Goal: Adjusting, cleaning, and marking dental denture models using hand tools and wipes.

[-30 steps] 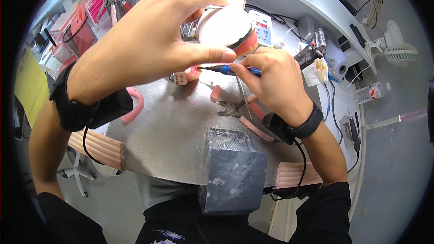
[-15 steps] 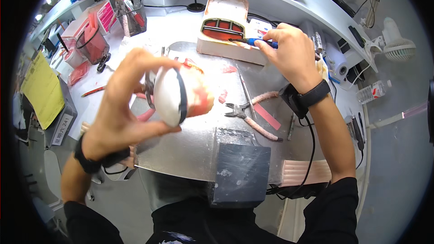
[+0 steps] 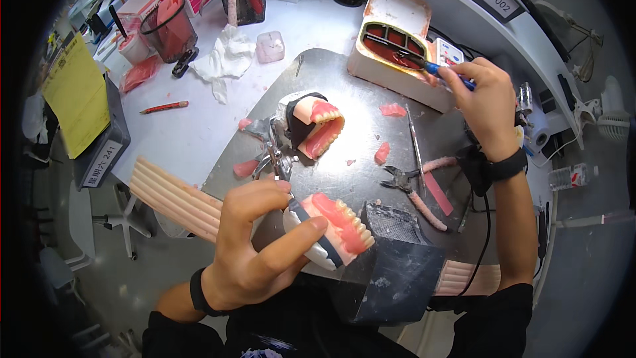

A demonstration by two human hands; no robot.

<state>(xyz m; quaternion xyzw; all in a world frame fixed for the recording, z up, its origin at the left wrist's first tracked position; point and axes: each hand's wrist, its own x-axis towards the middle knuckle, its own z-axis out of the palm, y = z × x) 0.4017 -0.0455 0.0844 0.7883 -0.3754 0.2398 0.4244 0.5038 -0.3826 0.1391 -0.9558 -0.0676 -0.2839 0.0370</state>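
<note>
Left hand (image 3: 255,252) is gripping the denture model (image 3: 331,229), fingers clamped round its white base, pink gums and teeth facing up. It is now sitting lower and nearer the body than half a second ago, just above the near bench edge and touching the dark block (image 3: 391,272). Right hand (image 3: 487,103) is closed on a blue-handled tool (image 3: 440,69), its tip dipping into the red wax tray (image 3: 397,46); a second ago both hands were together over the model, so this looks like reloading wax. The other jaw half (image 3: 311,126) is lying on its metal frame mid-plate. Pliers (image 3: 414,189) and wax scraps are sitting between the hands. Open room is on the metal plate (image 3: 358,86) left of the tray; the right side is crowding with cables.
</note>
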